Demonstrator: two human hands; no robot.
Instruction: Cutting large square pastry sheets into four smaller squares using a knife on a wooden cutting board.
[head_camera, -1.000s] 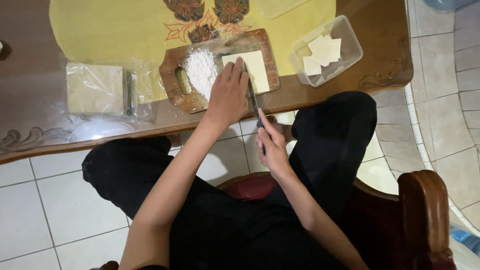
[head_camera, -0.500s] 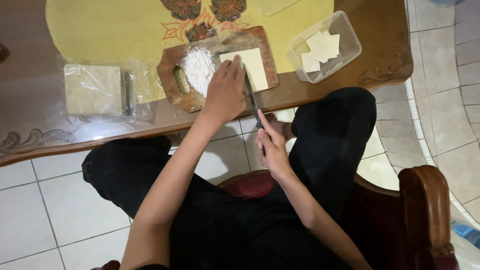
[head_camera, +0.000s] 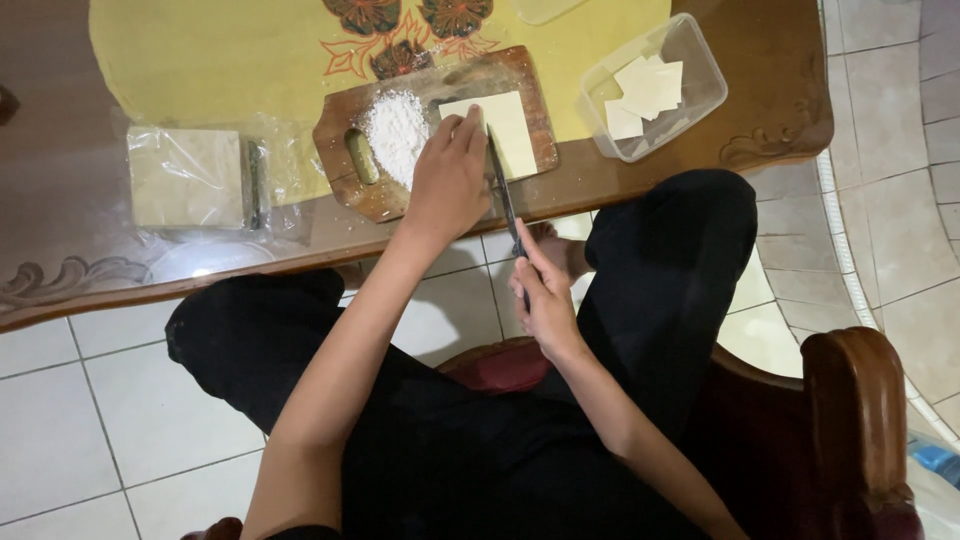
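Our left hand (head_camera: 450, 180) presses flat on the dough sheet (head_camera: 505, 130) on the cutting board (head_camera: 345, 150) at the table's near edge; our right hand (head_camera: 543, 295) grips the knife (head_camera: 503, 190).

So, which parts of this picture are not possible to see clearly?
- Head view: the left part of the pale dough sheet on the cutting board lies under the left hand.
- The knife handle is hidden inside the right hand.
- The stack in the plastic bag is blurred by wrinkled film.
- The clear container holds cut squares; their number is too small to count.
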